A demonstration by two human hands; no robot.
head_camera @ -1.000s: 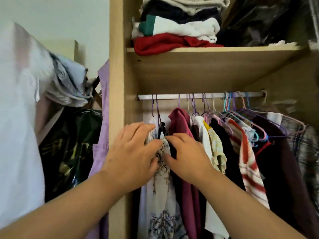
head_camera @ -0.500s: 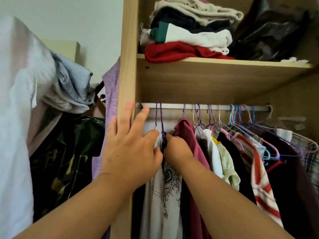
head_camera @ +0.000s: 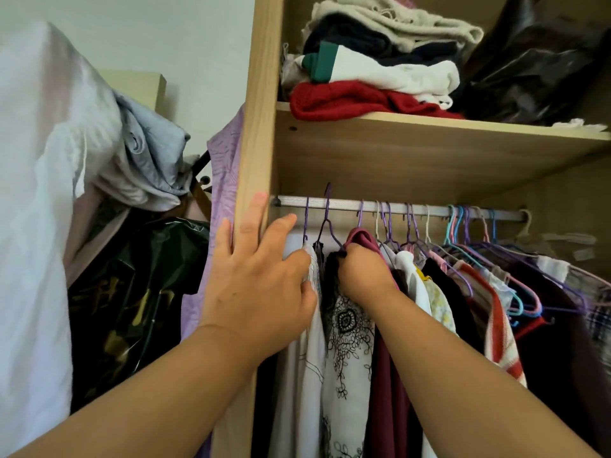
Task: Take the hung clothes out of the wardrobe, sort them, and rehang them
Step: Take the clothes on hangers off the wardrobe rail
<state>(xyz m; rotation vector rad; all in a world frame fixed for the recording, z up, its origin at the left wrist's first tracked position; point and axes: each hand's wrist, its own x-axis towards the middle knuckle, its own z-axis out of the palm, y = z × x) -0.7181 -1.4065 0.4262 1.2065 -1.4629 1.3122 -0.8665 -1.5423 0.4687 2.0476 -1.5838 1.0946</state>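
— What is the room like?
— A pale wall [head_camera: 198, 34] on the left, and a heap of clothes [head_camera: 145, 160] beside a wooden wardrobe [head_camera: 568, 193]. Its shelf [head_camera: 413, 153] carries folded clothes [head_camera: 380, 71], a red knit [head_camera: 337, 100] lowest, and a dark bag [head_camera: 535, 71].
— And the hung clothes [head_camera: 443, 285]?
— Packed along the rail [head_camera: 344, 205] under the shelf; open room only at the left end.
— The hands?
— The left hand [head_camera: 261, 285] lies flat against the side panel [head_camera: 258, 127], fingers straight, thumb on a white garment [head_camera: 307, 342]. The right hand [head_camera: 360, 269] has its grip curled round a purple hanger [head_camera: 327, 223] bearing a black-printed top [head_camera: 347, 325]; the hook stands above the rail.
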